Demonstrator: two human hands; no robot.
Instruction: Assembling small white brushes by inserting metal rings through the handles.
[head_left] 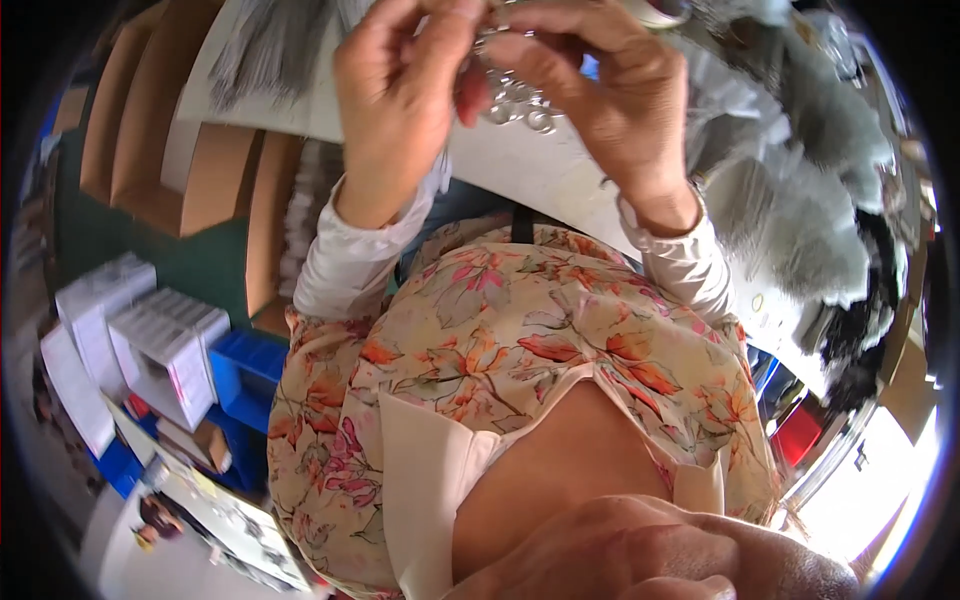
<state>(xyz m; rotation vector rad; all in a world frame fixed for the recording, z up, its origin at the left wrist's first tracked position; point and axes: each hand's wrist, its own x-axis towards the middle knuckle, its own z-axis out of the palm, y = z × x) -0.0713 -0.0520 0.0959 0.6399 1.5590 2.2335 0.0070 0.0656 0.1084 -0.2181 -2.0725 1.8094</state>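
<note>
The cluster of small silvery metal rings (515, 100) hangs between the two raised hands, over the white tabletop (560, 185). From the left hand (395, 95) it lies at about three o'clock; that hand's fingers are curled together, thumb touching the cluster's upper end. From the right hand (600, 90) it lies at about nine o'clock, fingertips pinched on its top. The cluster's long axis runs roughly twelve to five.

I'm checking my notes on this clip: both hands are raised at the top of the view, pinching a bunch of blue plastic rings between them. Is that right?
Not quite. The head view shows the left hand and right hand holding silvery metal rings, not blue plastic ones. The rest stands.
</note>
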